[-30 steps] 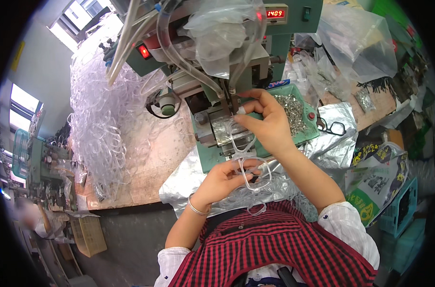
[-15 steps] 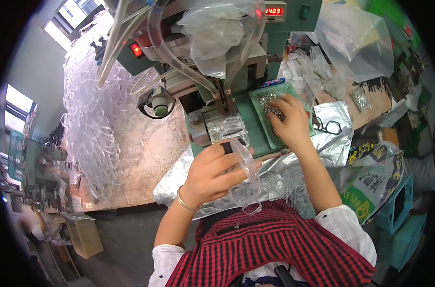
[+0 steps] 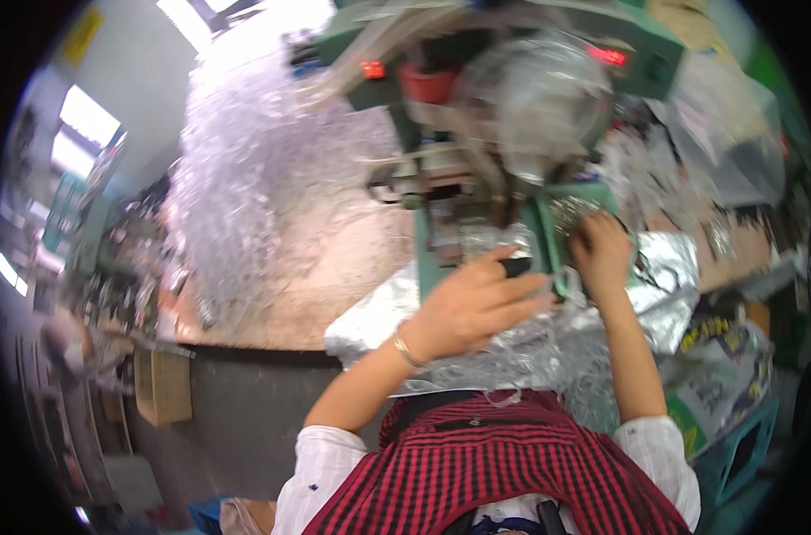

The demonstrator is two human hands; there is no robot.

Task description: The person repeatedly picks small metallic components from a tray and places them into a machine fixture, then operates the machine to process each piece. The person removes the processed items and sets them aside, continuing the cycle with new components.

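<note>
My left hand (image 3: pixel 477 303), wearing a bangle and a black band on one finger, is in front of the green machine (image 3: pixel 370 94). A clear plastic strap (image 3: pixel 550 312) shows faintly at its closed fingertips; motion smears it. Just beyond those fingers lies the machine's foil-covered work plate (image 3: pixel 496 241). On the right, my right hand (image 3: pixel 604 254) reaches into a green tray (image 3: pixel 555 254) of small shiny metal pieces (image 3: pixel 573 212). Its fingers curl down among the pieces, and whatever they pinch is hidden.
Clear plastic straps (image 3: pixel 231 187) are heaped high on the table's left side. Silver foil (image 3: pixel 370 321) covers the front edge, with more straps (image 3: pixel 593 374) before me. Clear bags (image 3: pixel 727 125) lie at the far right; a blue crate (image 3: pixel 740 455) stands below. Another person (image 3: pixel 66 343) is at far left.
The whole view has shifted and blurred. My right hand's fingers have drawn together in the tray. The straps plainly visible at my left hand before are now mostly smeared or out of sight.
</note>
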